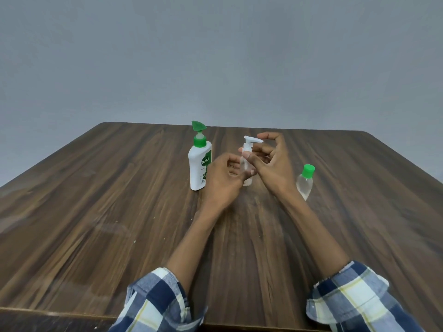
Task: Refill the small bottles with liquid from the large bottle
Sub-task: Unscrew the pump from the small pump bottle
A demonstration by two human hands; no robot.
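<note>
The left hand (224, 180) curls around the lower body of a small clear pump bottle (248, 161), while the right hand (273, 161) pinches its white pump collar — the bottle stands upright at table centre, its nozzle pointing toward 3 o'clock. At 9 o'clock, just beside the left hand, stands one large white bottle (200, 166), upright, green pump aimed to the right. At 4 o'clock, one small green-capped bottle (305, 182) stands apart — three bottles on the wooden table (96, 200).
</note>
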